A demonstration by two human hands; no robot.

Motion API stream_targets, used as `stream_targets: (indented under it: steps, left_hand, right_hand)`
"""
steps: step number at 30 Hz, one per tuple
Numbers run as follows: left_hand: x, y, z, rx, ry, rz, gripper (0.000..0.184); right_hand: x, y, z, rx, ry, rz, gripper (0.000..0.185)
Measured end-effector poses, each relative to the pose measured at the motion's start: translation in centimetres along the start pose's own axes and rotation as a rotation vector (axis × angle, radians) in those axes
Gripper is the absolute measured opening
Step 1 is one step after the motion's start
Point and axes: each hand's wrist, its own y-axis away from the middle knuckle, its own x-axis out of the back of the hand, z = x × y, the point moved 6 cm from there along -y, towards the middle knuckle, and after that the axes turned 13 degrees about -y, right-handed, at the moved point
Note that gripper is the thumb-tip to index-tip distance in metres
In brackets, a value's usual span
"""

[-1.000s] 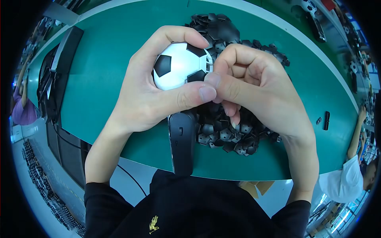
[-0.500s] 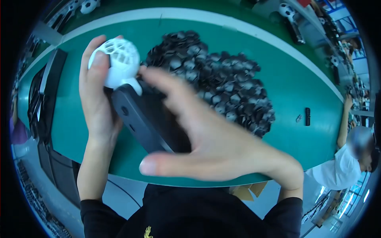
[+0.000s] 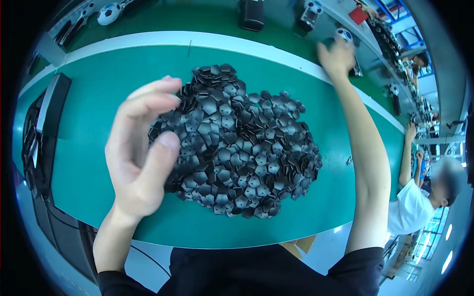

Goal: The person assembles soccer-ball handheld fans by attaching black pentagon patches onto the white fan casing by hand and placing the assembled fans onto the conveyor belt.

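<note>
My left hand (image 3: 140, 153) is raised over the left side of a large pile of black pentagon-shaped pieces (image 3: 242, 153). Its fingers are curved and apart from the thumb, with nothing between them. My right hand (image 3: 338, 59) reaches past the table's far edge to a device with a black-and-white football-patterned ball (image 3: 344, 34) on the green belt. The thumb sticks out to the side; the other fingers are blurred and partly cover the device, so contact is unclear.
On the green belt (image 3: 163, 29) stand a dark block-shaped device (image 3: 253, 16), another football-topped device (image 3: 311, 15) and a football-topped one (image 3: 109, 14) at left. A long black box (image 3: 54, 103) lies at the table's left. A co-worker (image 3: 419, 202) sits at right.
The black device with the white lattice ball has left my hands. My right hand has moved up and right to the belt; my left hand has lowered and let go. The view has shifted.
</note>
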Motion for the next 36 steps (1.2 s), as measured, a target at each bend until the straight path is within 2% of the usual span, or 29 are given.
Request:
stream_targets:
  steps: [1,2,4,9,10,12,13,15,16,19,20,23,24,26,27,29,30,31,32,34,35,36]
  left_hand:
    - [0.0,0.0,0.2,-0.037,-0.043,-0.048,0.032]
    - [0.0,0.0,0.3,-0.073,-0.086,-0.099,0.027]
    - [0.0,-0.3,0.0,-0.108,-0.128,-0.146,0.023]
    - [-1.4,0.4,0.2,-0.076,0.006,-0.164,0.017]
    - [-1.5,0.5,0.0,-0.031,0.069,-0.183,0.016]
    - [-1.8,0.8,-0.1,0.009,0.129,-0.200,0.014]
    - [-2.2,1.0,-0.4,0.068,0.198,-0.242,0.014]
    - [-3.1,1.4,-0.5,0.185,0.331,-0.337,0.013]
    - [-3.3,1.4,0.0,0.170,0.321,-0.344,0.013]
    - [-4.2,2.1,-0.3,0.451,0.449,-0.471,0.019]
    - [-4.0,1.9,-0.3,0.447,0.425,-0.455,0.019]
    - [-3.8,1.5,-0.4,0.444,0.526,-0.391,0.048]
    - [-4.0,1.5,-0.9,0.444,0.483,-0.369,0.048]
    - [-3.8,0.9,-1.2,0.339,0.769,-0.187,0.078]
    - [-3.8,0.6,-0.8,0.337,0.723,-0.158,0.078]
    - [-2.8,0.0,0.5,0.211,1.086,-0.097,0.097]
    - [-2.1,0.2,0.5,0.200,1.001,-0.188,0.098]
    - [-1.3,0.6,0.2,0.194,0.912,-0.277,0.099]
    - [-1.1,0.7,0.3,0.179,0.882,-0.301,0.099]
    - [-2.1,0.8,0.3,0.210,0.934,-0.354,0.098]
    - [-2.8,1.0,0.2,0.251,1.022,-0.383,0.097]
    - [-3.2,1.2,0.1,0.255,0.998,-0.361,0.097]
  right_hand:
    - [1.2,0.7,2.7,-0.110,0.150,0.085,0.066]
    - [0.4,0.4,7.3,-0.213,0.152,0.021,0.067]
    - [0.1,1.0,12.4,-0.491,-0.113,-0.087,0.067]
    - [1.3,2.2,12.2,-0.348,-0.190,0.063,0.067]
    - [1.6,2.7,12.2,-0.373,-0.353,0.111,0.067]
    - [2.0,4.3,11.1,-0.421,-0.688,0.195,0.066]
    - [2.3,5.2,10.2,-0.421,-0.692,0.204,0.066]
    - [3.9,7.8,6.9,-0.427,-0.908,0.206,0.059]
    - [4.9,9.1,4.9,-0.450,-1.058,0.177,0.054]
    - [6.9,12.3,-1.1,-0.498,-1.520,0.053,0.049]
    - [8.1,12.6,-3.0,-0.490,-1.548,0.046,0.049]
    - [11.1,14.5,-10.2,-0.512,-1.886,-0.478,0.052]
    - [12.1,15.3,-12.4,-0.496,-1.974,-0.646,0.054]
    - [14.0,17.6,-16.4,-0.370,-2.000,-1.034,0.058]
    - [15.0,17.8,-17.5,-0.343,-2.039,-1.069,0.058]
    - [15.4,20.1,-20.2,-0.380,-1.792,-1.538,0.039]
    - [15.2,20.1,-20.9,-0.339,-1.831,-1.587,0.039]
    - [15.4,18.4,-20.8,0.292,-1.444,-1.172,0.037]
    - [16.4,17.5,-21.3,0.778,-1.004,-0.664,0.037]
    - [15.8,16.8,-21.0,0.635,-0.852,-0.532,0.033]
    - [15.7,17.1,-21.0,0.654,-0.895,-0.537,0.033]
    - [15.2,17.3,-20.5,0.569,-0.854,-0.596,0.027]
